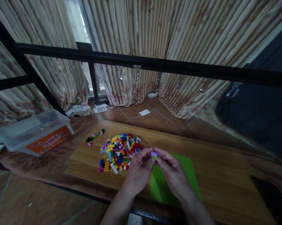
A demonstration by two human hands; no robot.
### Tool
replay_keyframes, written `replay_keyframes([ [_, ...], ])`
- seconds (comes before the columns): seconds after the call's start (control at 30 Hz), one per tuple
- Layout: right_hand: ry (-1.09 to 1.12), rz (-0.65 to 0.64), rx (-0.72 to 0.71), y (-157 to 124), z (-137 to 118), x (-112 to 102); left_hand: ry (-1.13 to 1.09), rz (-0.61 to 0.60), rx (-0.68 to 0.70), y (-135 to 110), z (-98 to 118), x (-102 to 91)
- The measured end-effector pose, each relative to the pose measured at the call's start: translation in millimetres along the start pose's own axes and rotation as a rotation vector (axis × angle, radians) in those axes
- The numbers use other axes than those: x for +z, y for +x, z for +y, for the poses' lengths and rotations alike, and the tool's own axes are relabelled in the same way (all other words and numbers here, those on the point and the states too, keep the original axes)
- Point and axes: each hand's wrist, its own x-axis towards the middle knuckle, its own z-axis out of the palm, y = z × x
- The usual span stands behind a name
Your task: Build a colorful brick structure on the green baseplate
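Observation:
My left hand [139,167] and my right hand [172,170] meet above the near end of a green studded baseplate [186,168] on a wooden board [216,162]. Both pinch a small purple brick [154,153] between their fingertips, held just over the plate. A pile of small coloured bricks [120,150] lies on the board directly left of my left hand. A few loose bricks [95,136] lie apart at the board's far left corner.
A clear plastic tub with an orange label [37,132] stands at the left on a brown cloth. Black metal rails [155,64] cross in front of striped curtains. Papers [144,112] lie on the tiled floor. A dark bag [255,115] sits at the right.

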Motion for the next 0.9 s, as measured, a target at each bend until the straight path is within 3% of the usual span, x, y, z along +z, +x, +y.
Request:
replay_keyframes([
  [0.23,-0.132,0.112,-0.027,-6.8,-2.9,-26.6,0.182,0.030,0.085,0.7,-12.3,26.3],
  [0.43,-0.138,0.107,-0.080,-13.0,-12.9,-42.4,0.265,-0.068,0.112,-1.2,-10.9,41.5],
  [0.67,-0.085,0.162,-0.033,-16.3,-6.0,-53.9,0.293,-0.108,0.122,-0.7,-18.6,51.7],
  [0.9,-0.237,0.042,-0.063,-19.4,-10.3,-69.7,0.510,-0.072,0.225,0.1,-20.2,55.5],
])
